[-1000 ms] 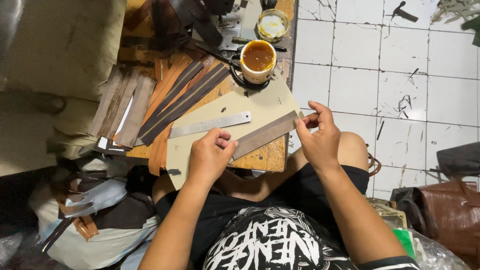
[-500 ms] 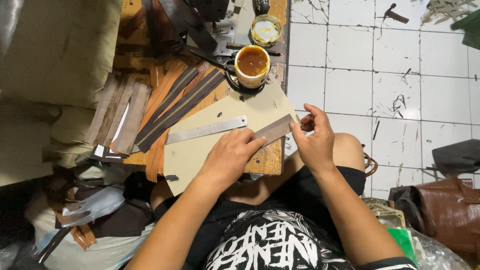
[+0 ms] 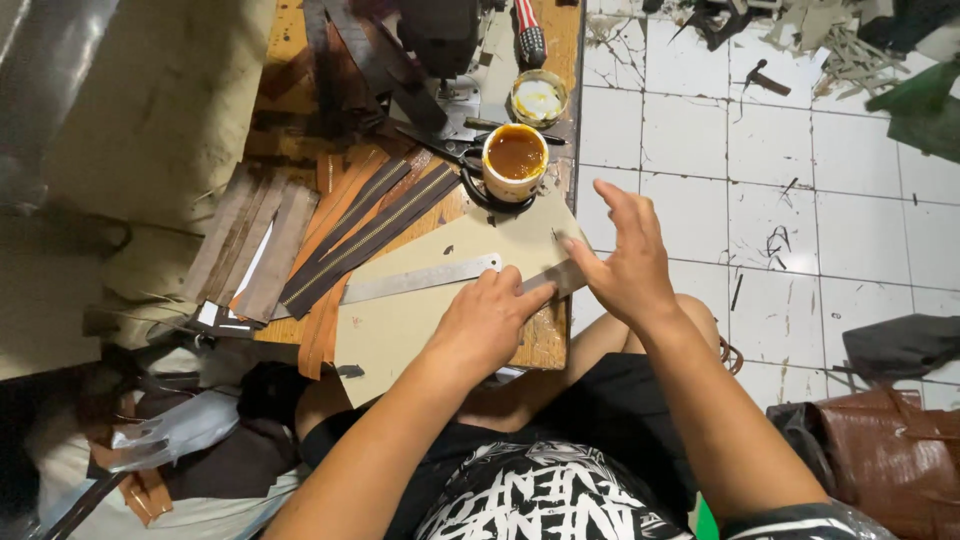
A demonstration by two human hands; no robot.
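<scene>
My left hand (image 3: 487,322) presses flat on a grey-brown leather strip (image 3: 553,277) that lies on a beige cardboard sheet (image 3: 400,320) on the wooden board. My right hand (image 3: 625,262) hovers at the strip's right end, fingers spread, thumb touching the strip. A steel ruler (image 3: 418,280) lies on the cardboard just left of my left hand. Most of the strip is hidden under my hands.
A tin of brown glue (image 3: 515,158) stands behind the cardboard, with scissors (image 3: 455,160) and a smaller tin (image 3: 538,99) near it. Zipper strips (image 3: 362,232) and leather strips (image 3: 248,250) lie at left. White tiled floor (image 3: 800,200) at right, a brown bag (image 3: 885,455) at lower right.
My left hand slid right along the strip toward its end. My right hand let go of the strip's end and spread its fingers. The camera moved closer.
</scene>
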